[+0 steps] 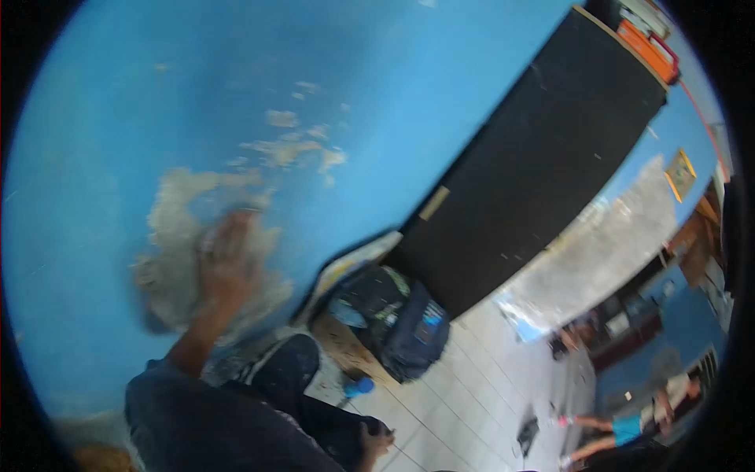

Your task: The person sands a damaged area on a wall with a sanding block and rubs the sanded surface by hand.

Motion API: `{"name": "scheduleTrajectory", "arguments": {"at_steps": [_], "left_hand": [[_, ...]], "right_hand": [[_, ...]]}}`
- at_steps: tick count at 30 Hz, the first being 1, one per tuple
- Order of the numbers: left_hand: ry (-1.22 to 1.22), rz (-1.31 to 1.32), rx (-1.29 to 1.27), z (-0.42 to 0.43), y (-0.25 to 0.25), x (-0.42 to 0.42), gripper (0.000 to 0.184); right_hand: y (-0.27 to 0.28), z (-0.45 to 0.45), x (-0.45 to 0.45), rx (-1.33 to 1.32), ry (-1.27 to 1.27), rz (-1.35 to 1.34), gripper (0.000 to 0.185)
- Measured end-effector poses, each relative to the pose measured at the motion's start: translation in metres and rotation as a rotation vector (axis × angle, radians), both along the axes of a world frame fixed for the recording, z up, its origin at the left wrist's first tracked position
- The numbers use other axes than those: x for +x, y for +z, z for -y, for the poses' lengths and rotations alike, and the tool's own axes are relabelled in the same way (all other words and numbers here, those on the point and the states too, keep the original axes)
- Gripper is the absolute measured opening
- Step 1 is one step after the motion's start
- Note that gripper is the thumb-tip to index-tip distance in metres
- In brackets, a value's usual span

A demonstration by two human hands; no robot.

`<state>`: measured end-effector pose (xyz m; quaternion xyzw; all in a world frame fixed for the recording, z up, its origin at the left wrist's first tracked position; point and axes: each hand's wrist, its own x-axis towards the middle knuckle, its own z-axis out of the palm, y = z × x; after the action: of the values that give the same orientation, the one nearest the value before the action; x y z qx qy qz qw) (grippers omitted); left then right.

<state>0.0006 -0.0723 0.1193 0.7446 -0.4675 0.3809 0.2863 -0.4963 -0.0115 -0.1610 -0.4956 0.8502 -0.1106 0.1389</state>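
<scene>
My left hand (228,263) presses against the blue wall (377,102), over a rough grey patch (169,228) of bare plaster. Its fingers are blurred; a thin edge shows at the fingertips, but what they hold is too unclear to name. Smaller chipped spots (287,149) lie above and to the right of this hand. Low in the view, my right hand (376,444) rests by my dark-trousered leg, fingers loosely apart, with nothing visible in it.
A dark backpack (405,330) and a blue-capped object (359,386) are near my knee, on or beside the tiled floor (464,377). A tall black panel (543,149) stands to the right. A person (649,413) in turquoise shorts is at the lower right.
</scene>
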Motion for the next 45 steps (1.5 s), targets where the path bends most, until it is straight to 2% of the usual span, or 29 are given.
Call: {"name": "scheduleTrajectory", "arguments": {"at_steps": [1, 6, 10, 11, 12, 14, 16, 18, 20, 22, 23, 24, 25, 26, 27, 29, 30, 31, 33, 37, 39, 40, 42, 43, 45], "left_hand": [[-0.022, -0.036, 0.075, -0.007, 0.006, -0.003, 0.078], [0.000, -0.032, 0.005, -0.018, 0.083, -0.005, 0.077], [-0.024, 0.074, -0.023, -0.002, 0.047, -0.005, 0.076], [-0.093, 0.041, 0.095, -0.002, 0.024, -0.009, 0.076], [-0.160, 0.004, 0.215, -0.008, 0.021, -0.013, 0.075], [-0.166, 0.049, 0.235, -0.011, 0.021, -0.008, 0.076], [-0.179, 0.084, 0.260, -0.012, 0.044, -0.008, 0.076], [-0.093, 0.056, -0.025, -0.010, 0.080, -0.010, 0.077], [-0.077, 0.043, -0.011, -0.008, 0.090, -0.009, 0.078], [-0.071, 0.038, -0.014, 0.001, 0.079, -0.010, 0.078], [-0.062, 0.040, 0.122, 0.005, 0.052, -0.010, 0.078], [-0.055, 0.048, 0.258, 0.004, 0.034, -0.009, 0.079], [-0.083, 0.058, 0.273, -0.002, 0.026, -0.007, 0.079], [-0.134, -0.011, 0.278, -0.008, 0.017, -0.006, 0.079], [-0.189, -0.081, 0.280, -0.006, 0.011, -0.007, 0.079], [-0.183, -0.061, 0.208, -0.003, 0.035, -0.009, 0.080], [-0.124, -0.044, 0.120, -0.004, 0.051, -0.008, 0.080], [-0.137, -0.048, 0.126, -0.002, 0.064, -0.008, 0.080], [0.012, 0.039, -0.055, 0.002, 0.083, -0.009, 0.082], [-0.037, 0.029, -0.001, 0.005, 0.031, -0.009, 0.085], [-0.102, -0.109, 0.335, -0.002, -0.006, -0.006, 0.085], [-0.134, -0.110, 0.329, -0.001, 0.003, -0.010, 0.085], [-0.010, -0.156, 0.237, -0.012, 0.028, -0.015, 0.086], [-0.036, -0.161, 0.250, -0.014, 0.044, -0.011, 0.086], [0.112, 0.010, -0.165, -0.009, 0.073, 0.000, 0.086]], "right_hand": [[-0.007, 0.012, -0.005, 0.034, -0.054, -0.001, 0.081], [-0.024, 0.054, 0.009, 0.027, 0.017, -0.051, 0.074], [-0.033, 0.066, 0.014, 0.015, 0.044, -0.055, 0.069], [-0.035, 0.068, 0.014, 0.010, 0.048, -0.052, 0.067], [-0.037, 0.069, 0.014, 0.006, 0.053, -0.047, 0.066], [-0.041, 0.068, 0.010, 0.002, 0.059, -0.035, 0.064], [-0.043, 0.067, 0.005, -0.011, 0.064, -0.027, 0.062], [-0.048, 0.060, -0.001, -0.020, 0.074, -0.016, 0.060], [-0.055, 0.055, -0.008, -0.040, 0.089, -0.003, 0.058], [-0.085, 0.051, -0.026, -0.092, 0.126, 0.003, 0.057], [-0.109, 0.048, -0.039, -0.134, 0.168, 0.001, 0.056], [-0.141, 0.046, -0.057, -0.187, 0.224, 0.000, 0.055], [-0.193, 0.041, -0.083, -0.268, 0.304, -0.012, 0.055], [-0.113, 0.034, -0.048, -0.139, 0.098, -0.016, 0.052], [0.025, 0.022, 0.016, 0.003, -0.101, -0.024, 0.052], [0.007, 0.039, -0.011, 0.203, -0.073, 0.123, 0.056], [0.004, 0.044, -0.013, 0.163, -0.096, 0.066, 0.042], [0.003, 0.046, -0.018, 0.169, -0.109, 0.063, 0.042], [0.004, 0.055, -0.025, 0.115, -0.115, 0.180, 0.032], [-0.010, 0.054, -0.021, 0.012, -0.095, 0.058, 0.026], [-0.014, 0.050, -0.021, -0.034, -0.098, 0.047, 0.023], [-0.016, 0.051, -0.022, -0.018, -0.074, 0.047, 0.027], [-0.017, 0.044, -0.027, 0.008, -0.079, 0.038, 0.030], [-0.011, 0.041, -0.024, 0.005, -0.036, 0.019, 0.037], [0.002, 0.030, -0.016, 0.012, -0.009, -0.001, 0.044]]}}
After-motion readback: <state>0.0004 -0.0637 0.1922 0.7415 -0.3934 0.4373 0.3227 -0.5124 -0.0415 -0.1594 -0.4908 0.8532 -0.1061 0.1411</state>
